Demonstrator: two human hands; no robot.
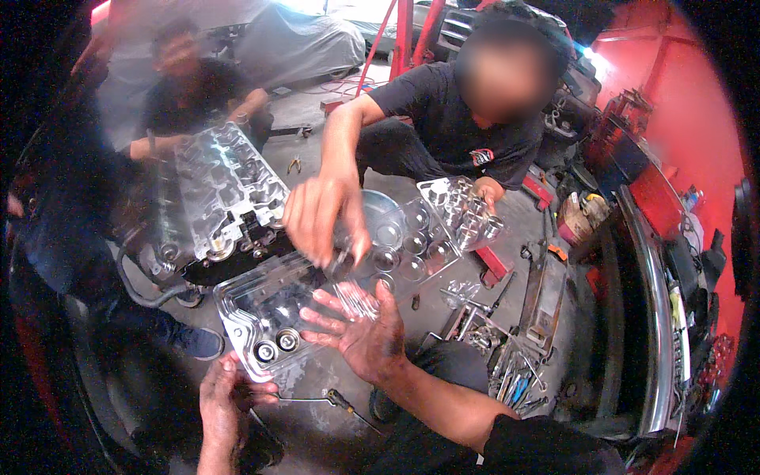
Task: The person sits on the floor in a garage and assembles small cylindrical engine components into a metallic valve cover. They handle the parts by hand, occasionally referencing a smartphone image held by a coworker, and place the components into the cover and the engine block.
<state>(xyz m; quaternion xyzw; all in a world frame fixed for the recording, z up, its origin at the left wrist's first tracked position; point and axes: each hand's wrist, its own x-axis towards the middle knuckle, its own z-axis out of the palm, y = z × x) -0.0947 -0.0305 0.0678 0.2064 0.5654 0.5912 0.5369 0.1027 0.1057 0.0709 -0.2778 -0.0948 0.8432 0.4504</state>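
Left hand [219, 404] grasps the near left corner of a clear plastic tray [234, 321] above the grey floor [309, 150]; right hand [368, 340] is open, fingers spread, by its near edge. Leftward sits an engine part [226, 186]; tools [516, 380] lie right, a red wall [689, 103] beyond.

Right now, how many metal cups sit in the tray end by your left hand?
2. One metal cup is in the near corner of the clear tray, by the left hand; the second cup is beside it, toward the right hand. Others may be hidden.
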